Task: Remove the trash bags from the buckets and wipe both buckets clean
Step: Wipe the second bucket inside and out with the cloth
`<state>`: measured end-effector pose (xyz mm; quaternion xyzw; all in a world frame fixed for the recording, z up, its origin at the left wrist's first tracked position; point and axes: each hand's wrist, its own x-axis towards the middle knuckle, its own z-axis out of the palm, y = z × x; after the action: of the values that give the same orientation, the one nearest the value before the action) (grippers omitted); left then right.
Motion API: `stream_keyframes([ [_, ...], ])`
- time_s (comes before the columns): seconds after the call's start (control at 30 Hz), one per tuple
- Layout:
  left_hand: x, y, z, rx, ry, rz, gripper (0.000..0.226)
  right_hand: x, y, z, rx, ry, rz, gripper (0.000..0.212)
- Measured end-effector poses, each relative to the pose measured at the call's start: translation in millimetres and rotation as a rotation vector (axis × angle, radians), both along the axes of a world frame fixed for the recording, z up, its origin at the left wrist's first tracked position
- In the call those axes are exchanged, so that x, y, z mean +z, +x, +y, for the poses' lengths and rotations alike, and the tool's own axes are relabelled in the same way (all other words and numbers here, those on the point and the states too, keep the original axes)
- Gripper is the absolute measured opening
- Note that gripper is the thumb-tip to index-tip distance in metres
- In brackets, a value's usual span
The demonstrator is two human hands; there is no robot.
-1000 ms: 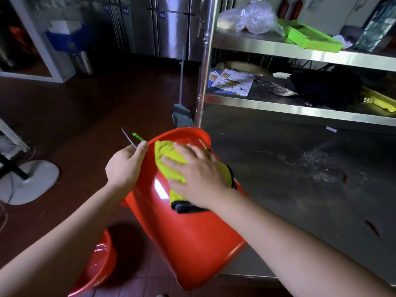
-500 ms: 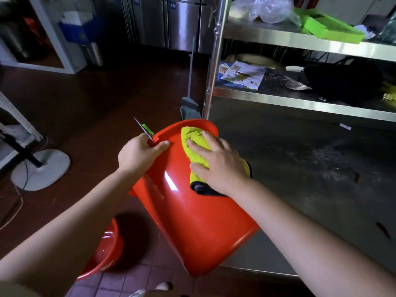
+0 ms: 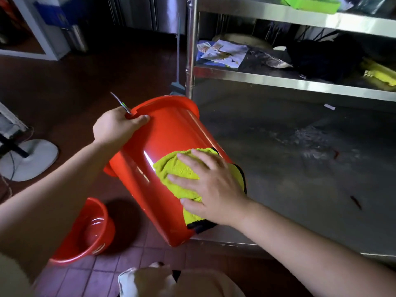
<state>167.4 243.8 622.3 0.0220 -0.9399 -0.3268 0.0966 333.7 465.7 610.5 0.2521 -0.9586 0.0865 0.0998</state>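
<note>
While the left hand clamps the rim at upper left, the red bucket lies tilted at frame centre, its long axis running to lower right, where the flat, spread right hand presses the yellow cloth near its base.

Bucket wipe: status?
Left hand grips bucket rim. Right hand presses cloth on its side. Second bucket on floor. Nothing blocking.
</note>
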Motion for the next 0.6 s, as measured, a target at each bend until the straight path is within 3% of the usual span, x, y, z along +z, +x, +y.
stream_keyframes([
  [0.13,-0.4,14.7,-5.2,0.037,0.064,-0.001,0.037,-1.2,-7.6,18.6,-0.111,-0.199,-0.039,0.05],
  [0.33,3.3,53.3,-16.2,0.121,0.119,0.027,0.041,-1.1,-33.2,23.6,-0.191,-0.332,-0.149,0.055],
  [0.5,-1.0,101.3,-37.1,0.246,0.237,0.035,0.053,5.8,-72.5,4.4,-0.135,-0.42,-0.183,0.047],
  [0.6,4.8,118.9,-57.4,0.285,0.336,0.061,0.042,7.3,-86.8,-12.1,-0.088,-0.508,-0.226,0.042],
])
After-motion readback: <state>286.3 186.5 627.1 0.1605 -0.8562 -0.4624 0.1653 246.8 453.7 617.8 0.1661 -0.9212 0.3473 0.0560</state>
